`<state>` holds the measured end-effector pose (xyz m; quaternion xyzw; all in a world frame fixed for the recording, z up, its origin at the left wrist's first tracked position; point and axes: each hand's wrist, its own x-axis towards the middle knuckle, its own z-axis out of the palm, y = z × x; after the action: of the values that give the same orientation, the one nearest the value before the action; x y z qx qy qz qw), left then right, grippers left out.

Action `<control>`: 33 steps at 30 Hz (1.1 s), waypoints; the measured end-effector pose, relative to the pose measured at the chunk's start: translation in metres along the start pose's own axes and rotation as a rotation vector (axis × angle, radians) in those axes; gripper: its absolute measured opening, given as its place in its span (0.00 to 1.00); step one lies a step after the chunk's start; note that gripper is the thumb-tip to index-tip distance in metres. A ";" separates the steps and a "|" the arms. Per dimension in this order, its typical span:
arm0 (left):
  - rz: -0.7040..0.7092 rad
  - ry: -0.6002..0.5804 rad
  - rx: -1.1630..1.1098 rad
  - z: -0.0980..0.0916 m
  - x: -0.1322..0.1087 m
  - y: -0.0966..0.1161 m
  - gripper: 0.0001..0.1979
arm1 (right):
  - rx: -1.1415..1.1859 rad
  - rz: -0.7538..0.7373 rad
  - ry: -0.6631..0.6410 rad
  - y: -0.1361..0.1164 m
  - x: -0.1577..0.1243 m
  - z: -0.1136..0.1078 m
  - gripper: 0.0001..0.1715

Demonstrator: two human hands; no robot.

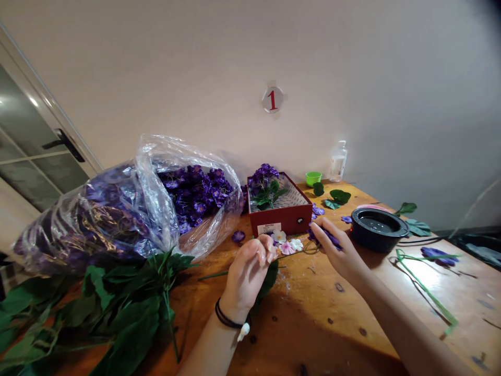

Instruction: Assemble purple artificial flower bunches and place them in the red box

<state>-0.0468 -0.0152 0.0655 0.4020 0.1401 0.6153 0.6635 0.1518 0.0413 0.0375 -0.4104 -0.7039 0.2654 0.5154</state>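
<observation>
Two hands over worktop [313, 313]: left hand [247, 272] grip clenched on flower sprig [287, 247]; right hand [337, 251] grip apparently pinching purple blossom [327, 237].

Table [313, 318]: orange-brown wood, dark knots scattered.
Left end: clear plastic bag [152, 172] packed with deep purple blossoms; dark green leaves [109, 303] heaped along the near edge.
Far edge, middle: red box [287, 218], white label on its front, white dotted lining, purple flowers [264, 175] inside.
Far edge beyond it: lime-green cap [313, 178], clear bottle [338, 162].
Toward the right edge: glossy black pot [378, 228]; pale green stem [426, 293].
Centre: small blooms [287, 245], white and pink; purple petals [331, 238] just beside.
Wristband [227, 319]: black, white bead.
Wall sign [273, 99]: white, red numeral.
</observation>
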 end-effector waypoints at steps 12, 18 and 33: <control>-0.009 -0.014 -0.011 -0.002 0.000 -0.002 0.16 | 0.003 -0.011 0.001 0.001 0.000 0.000 0.13; 0.014 -0.050 0.042 -0.004 0.001 -0.003 0.11 | 0.018 -0.009 0.002 0.001 0.000 0.000 0.14; 0.024 -0.072 0.081 -0.005 0.001 -0.003 0.19 | -0.005 -0.010 -0.002 0.000 0.000 -0.001 0.14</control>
<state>-0.0477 -0.0125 0.0606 0.4519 0.1361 0.6020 0.6441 0.1522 0.0410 0.0380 -0.4079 -0.7072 0.2615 0.5149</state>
